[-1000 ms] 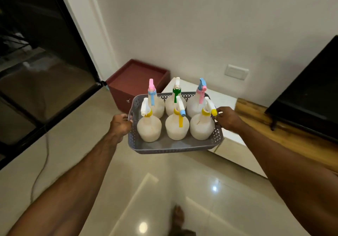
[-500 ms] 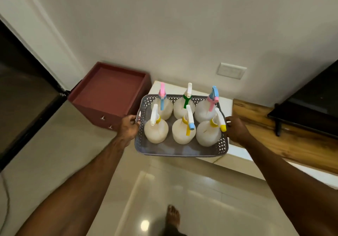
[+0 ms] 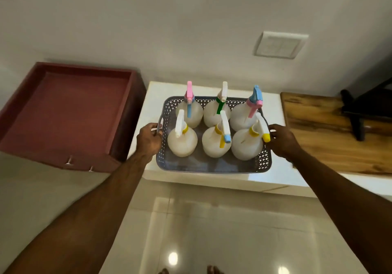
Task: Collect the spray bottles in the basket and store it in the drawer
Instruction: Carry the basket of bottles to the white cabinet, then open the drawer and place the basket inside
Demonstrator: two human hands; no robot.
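Six spray bottles (image 3: 182, 141) are standing in one grey basket (image 3: 212, 166) (two rows of three), two hands, left hand (image 3: 148, 140) and right hand (image 3: 283, 143), are showing, and one red drawer unit (image 3: 70, 114) and one wall switch plate (image 3: 280, 44) are sitting nearby

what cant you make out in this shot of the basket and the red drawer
Head view only:
- Basket: whether it rests on the white ledge or hangs above.
- Drawer: left corner cut off by the edge.
- Left hand, right hand: fingertips hidden behind the rim.
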